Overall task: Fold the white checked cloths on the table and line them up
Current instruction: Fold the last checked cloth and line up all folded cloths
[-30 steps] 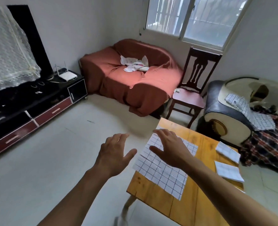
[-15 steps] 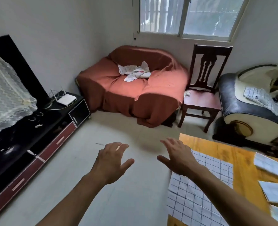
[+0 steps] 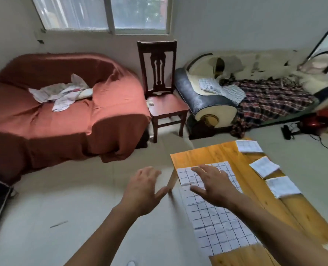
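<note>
A long white checked cloth [image 3: 215, 219] lies flat on the wooden table [image 3: 203, 156] in the lower right of the frame, along the table's left edge. The right hand [image 3: 213, 184] is above the far part of this cloth, palm down, with the fingers straight and spread; it holds nothing. I cannot tell if the fingertips touch the cloth or only hover over it. The left hand [image 3: 143, 191] is just left of the table, over the floor, near the table's left corner. Its fingers are also stretched and loose, the thumb points to the right, and it grips nothing.

On the right side of the table there are three folded cloths, small white squares. The far one [image 3: 248, 146] lies at the far right corner, the middle one [image 3: 264, 166] is a little turned, and the near one [image 3: 283, 186] is beside the right edge. They are apart from each other and from the long cloth.

Behind the table, in the upper middle of the frame, stands a dark wooden chair [image 3: 159, 87]. At the left is a sofa [image 3: 63, 112] under a red-orange cover, with some crumpled white fabric [image 3: 61, 93] on it. At the upper right is a second, worn sofa [image 3: 213, 104] with more checked cloths [image 3: 222, 89] on its arm.
</note>
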Demonstrator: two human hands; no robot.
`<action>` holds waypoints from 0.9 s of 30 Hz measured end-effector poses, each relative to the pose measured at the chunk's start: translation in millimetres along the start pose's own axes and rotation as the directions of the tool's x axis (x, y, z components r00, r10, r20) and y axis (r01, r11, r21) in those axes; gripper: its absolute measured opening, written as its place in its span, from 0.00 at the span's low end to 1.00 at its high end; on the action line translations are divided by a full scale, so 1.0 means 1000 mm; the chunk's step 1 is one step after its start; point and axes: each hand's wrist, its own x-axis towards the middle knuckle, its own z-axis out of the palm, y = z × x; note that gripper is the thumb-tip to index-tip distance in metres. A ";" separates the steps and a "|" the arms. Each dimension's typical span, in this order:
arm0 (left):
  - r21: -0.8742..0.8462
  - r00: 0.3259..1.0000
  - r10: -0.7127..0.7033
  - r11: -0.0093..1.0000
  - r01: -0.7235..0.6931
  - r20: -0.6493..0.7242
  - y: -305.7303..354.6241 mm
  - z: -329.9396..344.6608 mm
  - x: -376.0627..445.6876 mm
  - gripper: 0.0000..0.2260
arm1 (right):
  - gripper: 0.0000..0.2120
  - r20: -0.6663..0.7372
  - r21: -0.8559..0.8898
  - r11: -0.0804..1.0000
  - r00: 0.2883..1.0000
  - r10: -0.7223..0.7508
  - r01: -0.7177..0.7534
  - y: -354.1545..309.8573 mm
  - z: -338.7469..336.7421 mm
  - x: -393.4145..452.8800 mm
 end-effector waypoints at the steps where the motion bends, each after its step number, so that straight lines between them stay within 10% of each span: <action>1: -0.015 0.999 0.031 0.999 -0.031 0.012 -0.006 -0.001 0.008 0.27 | 0.32 0.009 0.011 0.998 0.998 0.060 -0.060 -0.004 0.002 -0.001; 27: -0.002 0.614 0.605 0.713 -0.701 0.507 0.140 0.096 0.060 0.22 | 0.30 0.027 0.469 0.530 0.611 0.791 -0.706 0.051 0.064 -0.190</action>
